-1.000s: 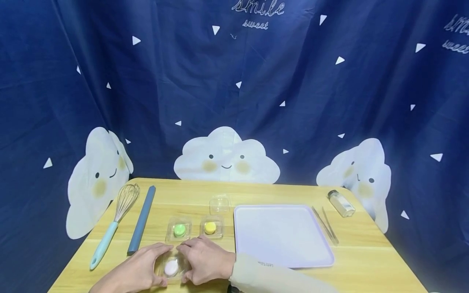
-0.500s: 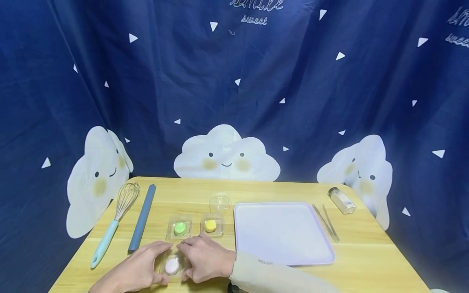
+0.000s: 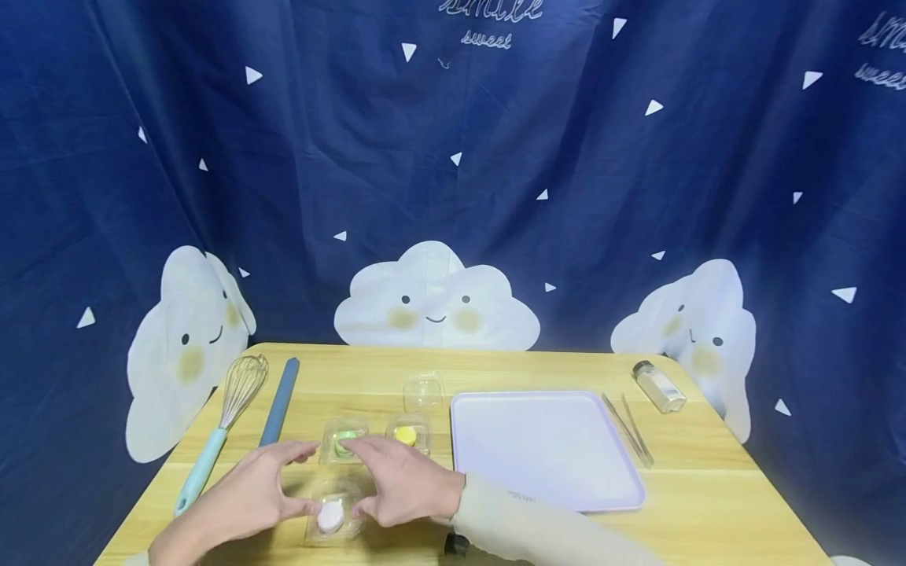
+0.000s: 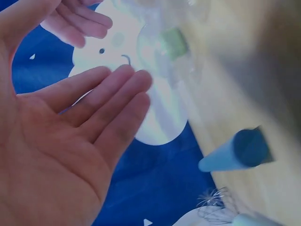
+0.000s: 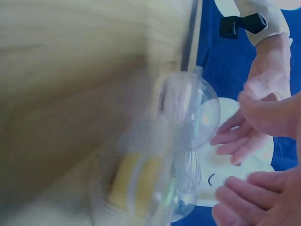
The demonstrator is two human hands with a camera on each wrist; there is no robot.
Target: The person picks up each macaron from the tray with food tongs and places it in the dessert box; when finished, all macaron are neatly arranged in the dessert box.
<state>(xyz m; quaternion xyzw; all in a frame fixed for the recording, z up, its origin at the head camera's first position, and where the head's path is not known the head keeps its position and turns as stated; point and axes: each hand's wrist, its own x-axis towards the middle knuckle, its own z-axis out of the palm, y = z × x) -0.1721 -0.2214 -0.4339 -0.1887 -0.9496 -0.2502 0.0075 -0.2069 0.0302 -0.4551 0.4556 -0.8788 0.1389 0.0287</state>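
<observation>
A clear plastic box with a domed lid (image 3: 320,538) sits on the near table, a pale lilac macaron (image 3: 329,516) inside it. On its left is my left hand (image 3: 253,495), fingers extended and thumb apart, with nothing in the grasp. My right hand (image 3: 414,481) hovers on the other side, its thumb close to the box and its fingers stretched across a green macaron (image 3: 344,448) in a second clear box. A yellow macaron (image 3: 405,435) lies in a third box, partly behind the right hand. Both palms show bare in the wrist views.
Right of the boxes lies a lilac-rimmed tray (image 3: 545,448), then tweezers (image 3: 628,432) and a dark-capped shaker jar (image 3: 659,387). A loose clear lid (image 3: 423,391) is behind the yellow macaron. At left are a whisk (image 3: 212,460) and a blue bar (image 3: 280,402).
Both hands have let go of the lilac macaron's box and risen from it, fingers spreading toward the green macaron. The box stays in place. My left hand now covers the blue bar's near end.
</observation>
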